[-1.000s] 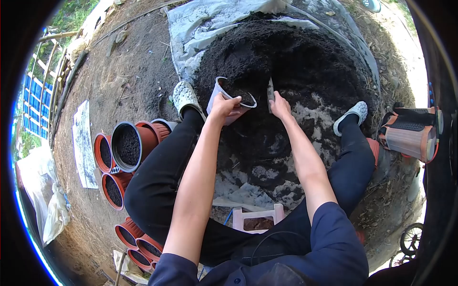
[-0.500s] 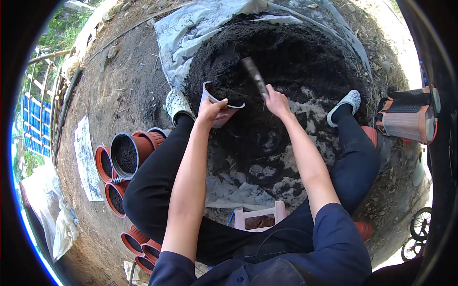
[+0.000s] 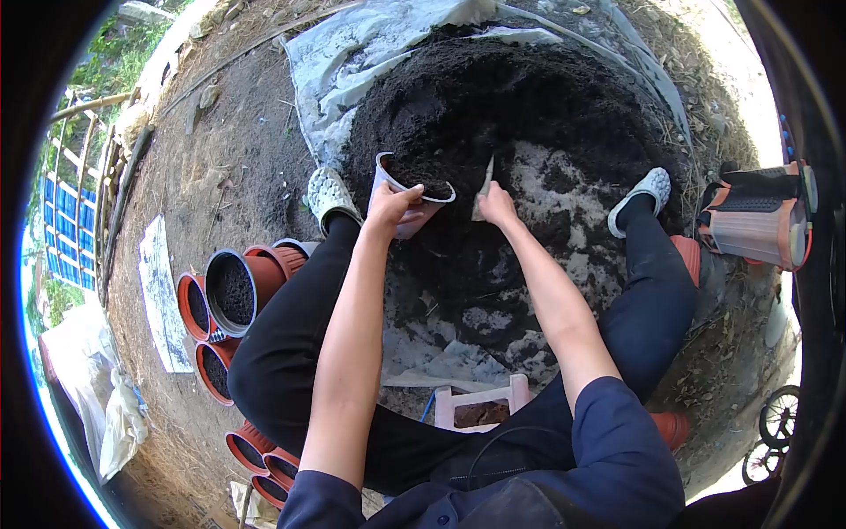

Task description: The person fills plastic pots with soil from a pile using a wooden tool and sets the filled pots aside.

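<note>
My left hand (image 3: 392,208) grips a pale plastic plant pot (image 3: 419,221) near its rim, thumb over the edge. The pot is tilted toward the soil, and dark soil shows inside its mouth. Just right of it, my right hand (image 3: 497,206) is closed around a narrow, flat trowel (image 3: 486,183), seen nearly edge-on and apart from the pot. Beyond both hands lies a heap of dark soil (image 3: 520,88), scraped thin in front of the right hand.
A pale plastic sheet (image 3: 330,84) lies under the soil. Several soil-filled pots (image 3: 231,295) stand left of my leg. A low plastic stool (image 3: 518,394) sits between my legs. An upturned ridged bucket-like container (image 3: 749,216) is at the right.
My right hand has drawn the trowel back toward me and turned it edge-on. More soil shows in the pot's mouth. The left hand has barely moved.
</note>
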Action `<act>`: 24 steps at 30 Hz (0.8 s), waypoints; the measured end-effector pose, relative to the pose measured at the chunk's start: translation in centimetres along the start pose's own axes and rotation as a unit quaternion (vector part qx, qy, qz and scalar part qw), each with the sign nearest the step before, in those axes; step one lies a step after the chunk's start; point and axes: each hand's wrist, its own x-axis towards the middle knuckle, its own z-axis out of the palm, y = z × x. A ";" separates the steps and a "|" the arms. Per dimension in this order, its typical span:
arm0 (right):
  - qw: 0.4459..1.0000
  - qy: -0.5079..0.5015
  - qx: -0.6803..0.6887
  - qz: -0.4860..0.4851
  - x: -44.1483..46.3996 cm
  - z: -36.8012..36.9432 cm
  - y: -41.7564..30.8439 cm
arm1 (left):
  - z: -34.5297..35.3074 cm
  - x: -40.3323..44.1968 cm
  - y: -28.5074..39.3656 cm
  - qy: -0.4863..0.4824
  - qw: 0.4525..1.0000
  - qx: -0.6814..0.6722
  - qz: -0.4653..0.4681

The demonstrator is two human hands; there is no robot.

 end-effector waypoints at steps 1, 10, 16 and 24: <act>1.000 -0.019 0.009 -0.021 0.0 0.8 -0.7 | 0.0 -0.1 0.0 0.003 1.000 0.001 0.001; 0.984 -0.052 -0.014 -0.167 -2.9 0.1 -2.5 | 0.0 -0.3 0.3 -0.005 1.000 -0.010 0.007; 0.931 0.058 -0.157 -0.325 -2.9 -2.4 -2.8 | -0.1 -0.3 0.3 -0.009 1.000 -0.005 0.012; 0.910 0.166 -0.192 -0.328 -4.1 -1.6 -5.6 | 0.3 -0.7 0.2 -0.009 0.999 -0.022 0.022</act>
